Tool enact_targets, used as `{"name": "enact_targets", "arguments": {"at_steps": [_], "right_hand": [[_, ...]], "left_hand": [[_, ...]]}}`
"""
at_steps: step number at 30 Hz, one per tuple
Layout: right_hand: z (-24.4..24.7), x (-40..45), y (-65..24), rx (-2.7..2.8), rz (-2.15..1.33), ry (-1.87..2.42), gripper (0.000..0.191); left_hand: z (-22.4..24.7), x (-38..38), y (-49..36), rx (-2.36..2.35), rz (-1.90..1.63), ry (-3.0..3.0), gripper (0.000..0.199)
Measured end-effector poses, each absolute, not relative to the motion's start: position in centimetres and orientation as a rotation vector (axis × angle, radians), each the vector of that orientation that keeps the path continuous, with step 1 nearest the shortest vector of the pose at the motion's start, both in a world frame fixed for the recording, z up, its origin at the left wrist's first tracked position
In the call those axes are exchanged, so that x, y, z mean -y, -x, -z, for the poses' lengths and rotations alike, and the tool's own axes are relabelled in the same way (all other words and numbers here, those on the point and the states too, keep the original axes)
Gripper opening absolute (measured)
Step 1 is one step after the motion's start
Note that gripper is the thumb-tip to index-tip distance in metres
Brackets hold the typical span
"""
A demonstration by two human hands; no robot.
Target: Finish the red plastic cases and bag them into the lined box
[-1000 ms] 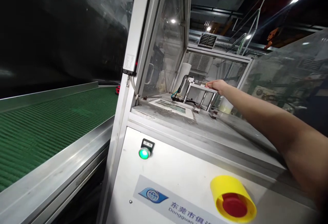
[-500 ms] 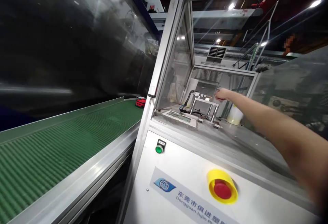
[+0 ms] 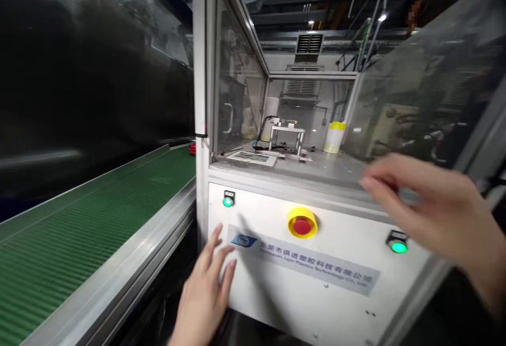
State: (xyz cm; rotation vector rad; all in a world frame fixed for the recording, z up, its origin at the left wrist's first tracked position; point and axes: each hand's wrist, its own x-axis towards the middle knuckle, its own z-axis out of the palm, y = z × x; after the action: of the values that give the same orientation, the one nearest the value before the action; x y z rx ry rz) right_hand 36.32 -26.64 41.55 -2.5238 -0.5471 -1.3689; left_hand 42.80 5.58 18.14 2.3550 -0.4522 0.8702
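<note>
My left hand [image 3: 205, 288] is in front of the white machine panel [image 3: 269, 288], fingers spread and holding nothing, below the left green button [image 3: 228, 201]. My right hand [image 3: 427, 198] hangs in the air at the right, above and left of the right green button [image 3: 399, 247]. Its fingers are curled and blurred, so whether something is between them is hidden. Both green buttons are lit. Between the hands is a red emergency stop button [image 3: 302, 226] in a yellow ring. Inside the enclosure stands a small metal fixture [image 3: 288, 131] with a small white piece on top.
A green conveyor belt [image 3: 98, 219] runs along the left, with a red object [image 3: 192, 149] at its far end. A metal frame post [image 3: 201, 71] separates it from the enclosure. A white container with yellow top [image 3: 335, 137] and a flat sheet [image 3: 253, 158] lie inside.
My right hand has pulled back from beside the fixture to outside the enclosure. My left hand has come into view. The view has shifted, showing the right button, and the left button is now lit.
</note>
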Motion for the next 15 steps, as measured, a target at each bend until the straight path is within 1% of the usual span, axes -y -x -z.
{"name": "enact_targets", "arguments": {"at_steps": [3, 5, 7, 9, 11, 13, 15], "right_hand": [[-31.1, 29.3, -32.1, 0.161, 1.738, 2.043, 0.015], [-25.3, 31.2, -31.5, 0.052, 1.719, 2.066, 0.016], [-21.2, 33.0, -31.6, -0.025, 1.622, 2.197, 0.015], [-18.9, 34.5, -32.0, -0.066, 1.530, 2.311, 0.018], [-18.1, 35.4, -32.4, -0.062, 1.484, 2.392, 0.022], [-17.9, 35.8, -33.0, -0.065, 1.518, 2.452, 0.022], [-17.9, 35.5, -33.6, -0.133, 1.617, 2.497, 0.019]], "left_hand": [[-21.4, -4.8, -45.2, 0.474, -0.926, -2.439, 0.032], [-22.2, -4.3, -46.5, 0.492, -0.919, -2.482, 0.034], [-22.2, -4.2, -47.4, 0.506, -0.896, -2.524, 0.036], [-21.9, -4.3, -48.0, 0.521, -0.894, -2.552, 0.039], [-21.6, -4.4, -48.3, 0.539, -0.924, -2.558, 0.042], [-21.5, -4.3, -48.5, 0.519, -0.951, -2.557, 0.044], [-21.6, -4.2, -48.6, 0.438, -0.944, -2.568, 0.044]]}}
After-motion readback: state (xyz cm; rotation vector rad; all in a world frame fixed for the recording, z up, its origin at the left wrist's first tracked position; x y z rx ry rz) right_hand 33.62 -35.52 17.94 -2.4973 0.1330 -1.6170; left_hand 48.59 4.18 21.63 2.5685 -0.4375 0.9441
